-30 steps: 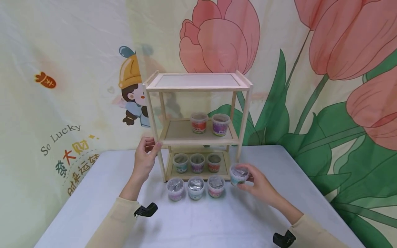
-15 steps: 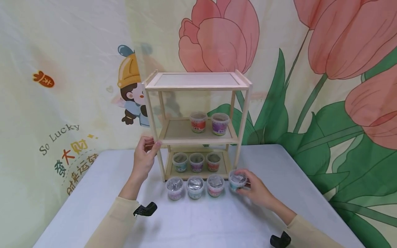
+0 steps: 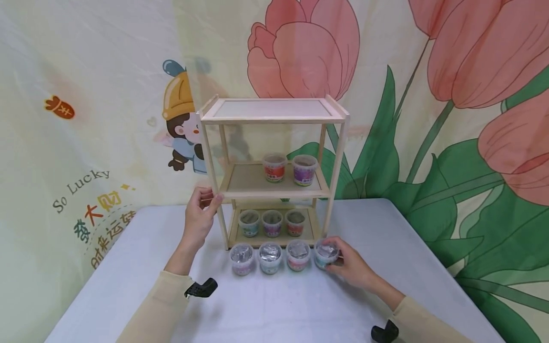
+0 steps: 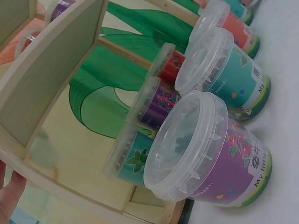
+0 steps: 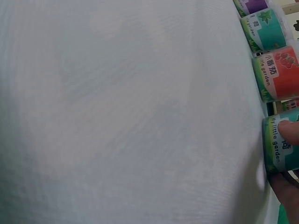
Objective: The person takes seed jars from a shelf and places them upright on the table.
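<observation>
My left hand [image 3: 198, 223] grips the left front post of a small wooden shelf rack [image 3: 274, 195] at its middle tier. With thumb and fingers my right hand [image 3: 355, 267] holds a teal lidded plastic tub [image 3: 324, 261] by its sides, at the right end of a front row on the table. Beside it in that row stand a red tub [image 3: 298, 257], another teal tub [image 3: 270, 259] and a purple tub [image 3: 242, 261], all upright with clear lids. In the right wrist view the thumb [image 5: 290, 130] presses the held teal tub's label; its lid is out of frame.
On the rack's bottom tier stand a teal tub [image 3: 249, 224], a purple tub [image 3: 272, 224] and a red tub [image 3: 295, 224]. The middle tier bears a red tub [image 3: 274, 169] and a purple tub [image 3: 304, 171]. A white cloth [image 3: 274, 309] covers the table, before a printed backdrop [image 3: 128, 47].
My right hand has brought the teal tub down, slightly left and towards me, into line with the front row. My left hand has stayed on the rack's post.
</observation>
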`<state>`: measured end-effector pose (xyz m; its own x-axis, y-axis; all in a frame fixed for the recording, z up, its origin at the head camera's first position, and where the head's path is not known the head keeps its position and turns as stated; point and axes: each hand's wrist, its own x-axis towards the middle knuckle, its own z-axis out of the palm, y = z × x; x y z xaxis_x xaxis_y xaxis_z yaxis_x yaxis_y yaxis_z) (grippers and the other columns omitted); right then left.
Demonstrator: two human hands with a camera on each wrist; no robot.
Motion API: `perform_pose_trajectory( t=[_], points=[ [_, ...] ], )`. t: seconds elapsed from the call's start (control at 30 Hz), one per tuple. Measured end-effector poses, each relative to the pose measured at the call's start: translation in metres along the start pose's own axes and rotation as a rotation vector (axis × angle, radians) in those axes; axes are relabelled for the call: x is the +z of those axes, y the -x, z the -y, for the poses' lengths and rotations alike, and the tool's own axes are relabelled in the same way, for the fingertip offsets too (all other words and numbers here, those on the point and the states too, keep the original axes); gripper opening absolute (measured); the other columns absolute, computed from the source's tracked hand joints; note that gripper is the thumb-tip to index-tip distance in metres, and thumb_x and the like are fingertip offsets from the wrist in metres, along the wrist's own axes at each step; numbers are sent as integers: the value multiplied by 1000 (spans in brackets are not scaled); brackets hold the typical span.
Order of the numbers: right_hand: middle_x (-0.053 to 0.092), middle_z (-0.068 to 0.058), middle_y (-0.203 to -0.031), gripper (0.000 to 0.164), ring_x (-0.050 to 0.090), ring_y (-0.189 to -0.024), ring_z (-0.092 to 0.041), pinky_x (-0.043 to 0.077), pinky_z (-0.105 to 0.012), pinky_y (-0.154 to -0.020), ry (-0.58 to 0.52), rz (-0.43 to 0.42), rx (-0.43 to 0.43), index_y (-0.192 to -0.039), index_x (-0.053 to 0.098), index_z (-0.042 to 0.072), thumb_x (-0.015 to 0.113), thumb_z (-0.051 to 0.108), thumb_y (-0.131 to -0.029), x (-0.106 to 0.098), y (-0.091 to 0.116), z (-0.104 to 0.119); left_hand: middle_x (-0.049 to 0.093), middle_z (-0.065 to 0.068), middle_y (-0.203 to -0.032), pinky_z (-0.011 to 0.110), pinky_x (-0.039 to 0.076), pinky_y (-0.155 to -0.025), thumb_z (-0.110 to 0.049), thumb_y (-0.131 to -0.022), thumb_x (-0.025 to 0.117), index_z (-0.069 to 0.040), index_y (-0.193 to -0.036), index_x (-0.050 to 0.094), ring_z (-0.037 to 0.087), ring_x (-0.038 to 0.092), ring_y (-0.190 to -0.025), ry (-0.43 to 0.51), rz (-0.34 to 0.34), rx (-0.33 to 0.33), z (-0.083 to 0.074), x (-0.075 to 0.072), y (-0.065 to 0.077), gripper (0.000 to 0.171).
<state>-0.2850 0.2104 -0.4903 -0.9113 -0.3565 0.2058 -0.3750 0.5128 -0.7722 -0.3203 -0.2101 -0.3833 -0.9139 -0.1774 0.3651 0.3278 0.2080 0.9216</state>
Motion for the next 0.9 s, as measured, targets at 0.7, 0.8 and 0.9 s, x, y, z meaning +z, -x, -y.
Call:
perform_pose_trajectory(
  t=[0.7,0.8,0.9],
  points=[
    [46,-26,-155,70,44,-144,-50,42,-65,-113,3,201,-88,-154,41,1,54,-22,-88,-33,3,9,57,10,-127,20,52,-86,-33,-105,70,-6,-133,54,19,54,-113,12,7,8,8,-1,-2,43],
    [44,-29,-155,71,46,-141,-53,41,-67,-113,15,191,-112,-155,39,-1,53,-23,-89,-41,1,17,57,10,-129,20,52,-86,-33,-105,70,-6,-134,54,19,54,-114,9,7,9,9,-1,-3,43],
    [45,-28,-156,70,48,-139,-53,41,-67,-113,48,167,-133,-155,41,1,55,-21,-90,-49,-1,29,57,10,-130,20,51,-86,-32,-105,70,-6,-135,54,19,53,-114,7,5,11,9,-2,-4,43]
  ],
)
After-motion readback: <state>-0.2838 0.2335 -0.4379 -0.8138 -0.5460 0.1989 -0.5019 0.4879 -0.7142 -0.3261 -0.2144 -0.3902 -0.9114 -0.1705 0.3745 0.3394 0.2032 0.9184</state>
